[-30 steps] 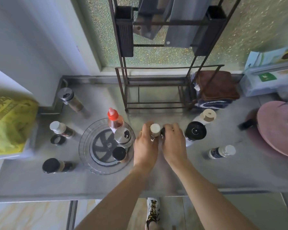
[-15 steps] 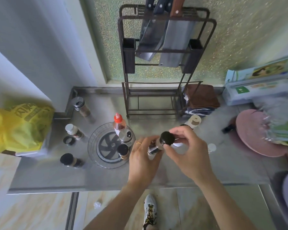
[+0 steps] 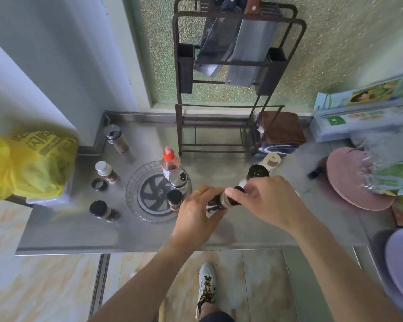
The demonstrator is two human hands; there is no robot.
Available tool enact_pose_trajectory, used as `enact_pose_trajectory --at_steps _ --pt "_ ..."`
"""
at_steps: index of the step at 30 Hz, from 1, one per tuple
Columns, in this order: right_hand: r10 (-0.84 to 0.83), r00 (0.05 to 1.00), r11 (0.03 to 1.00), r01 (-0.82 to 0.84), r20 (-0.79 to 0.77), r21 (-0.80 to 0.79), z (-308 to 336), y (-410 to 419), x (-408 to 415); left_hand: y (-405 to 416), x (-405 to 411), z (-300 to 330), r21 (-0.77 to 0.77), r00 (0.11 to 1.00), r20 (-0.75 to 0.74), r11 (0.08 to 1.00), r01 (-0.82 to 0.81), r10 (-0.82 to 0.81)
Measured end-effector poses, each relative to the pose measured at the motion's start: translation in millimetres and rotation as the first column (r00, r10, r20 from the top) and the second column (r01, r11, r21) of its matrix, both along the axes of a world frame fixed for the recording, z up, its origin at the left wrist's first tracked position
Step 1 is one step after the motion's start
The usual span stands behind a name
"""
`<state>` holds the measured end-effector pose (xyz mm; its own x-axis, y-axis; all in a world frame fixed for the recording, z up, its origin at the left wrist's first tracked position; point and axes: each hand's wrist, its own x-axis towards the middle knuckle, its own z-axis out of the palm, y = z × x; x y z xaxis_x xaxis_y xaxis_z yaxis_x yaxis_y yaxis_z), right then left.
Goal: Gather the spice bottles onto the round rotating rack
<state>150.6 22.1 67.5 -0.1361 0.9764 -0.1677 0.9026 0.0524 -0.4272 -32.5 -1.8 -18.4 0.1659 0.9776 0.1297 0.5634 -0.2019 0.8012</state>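
The clear round rack (image 3: 135,205) lies on the steel counter with a red-capped bottle (image 3: 169,163), a silver-lidded shaker (image 3: 179,181) and a small black-capped jar (image 3: 174,199) standing on its right side. Above the counter, right of the rack, both hands grip one dark spice bottle (image 3: 221,201) tilted sideways. My left hand (image 3: 196,212) wraps its body; my right hand (image 3: 265,201) pinches its black cap end. Loose bottles stand left of the rack: a steel-lidded one (image 3: 115,138), a white-capped one (image 3: 106,171) and a black-capped one (image 3: 102,210).
A black-lidded bottle (image 3: 257,174) and a beige-lidded one (image 3: 272,160) stand behind my right hand. A knife rack (image 3: 221,126) stands at the back with a brown cloth (image 3: 279,131). A yellow bag (image 3: 28,166) sits far left, a pink plate (image 3: 349,182) far right. A black ring (image 3: 99,184) lies by the white-capped bottle.
Both hands lifted a spice bottle off the counter and turned it sideways. My right hand has closed over its cap end. The camera view has tilted up and back.
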Motion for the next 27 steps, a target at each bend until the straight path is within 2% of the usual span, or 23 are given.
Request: enact_pose_trajectory --at_steps 2,3,6,10,14,17,20,23,25,27 --pt "0.024 0.989 0.996 -0.036 -0.149 -0.078 2.3 0.9 2.0 -0.4 -1.1 -0.6 0.010 1.000 0.007 1.000 0.007 -0.008" --pt "0.043 0.988 0.995 -0.055 -0.151 -0.078 0.8 2.0 1.9 -0.5 -1.9 -0.6 0.017 1.000 0.006 1.000 0.007 -0.007" --pt "-0.008 1.000 0.997 0.007 -0.017 -0.076 -2.1 2.3 -2.5 -2.4 -4.8 0.0 0.029 1.000 -0.003 0.999 0.013 -0.013" --pt "0.007 0.993 0.992 -0.022 -0.119 -0.125 -3.1 1.7 -7.2 -2.0 -8.7 2.1 0.033 1.000 0.019 0.999 0.015 -0.016" --pt "0.011 0.998 0.987 -0.020 -0.055 -0.158 -2.8 2.5 -14.6 -3.1 -14.5 -1.1 0.027 1.000 0.022 1.000 -0.013 0.012" --pt "0.045 0.996 0.995 -0.051 -0.078 -0.081 -1.4 2.5 -19.4 -3.2 -16.3 -1.5 0.030 0.999 0.023 0.999 -0.029 0.028" --pt "0.018 1.000 0.996 -0.017 0.007 -0.088 1.6 3.7 -22.7 -3.5 -17.1 -0.6 0.038 0.999 0.021 0.999 -0.039 0.038" --pt "0.069 0.995 0.994 -0.074 -0.071 -0.077 2.0 4.2 -24.0 -3.6 -18.9 0.8 0.036 0.998 0.042 0.998 -0.045 0.043" --pt "0.031 0.999 0.999 -0.031 -0.013 -0.026 3.8 4.6 -26.3 -3.8 -20.0 1.8 0.034 0.998 0.046 0.998 -0.055 0.053" --pt "0.033 0.999 0.998 -0.034 -0.022 -0.058 3.5 3.6 -27.5 -4.0 -21.2 1.4 0.040 0.997 0.042 0.997 -0.060 0.058"
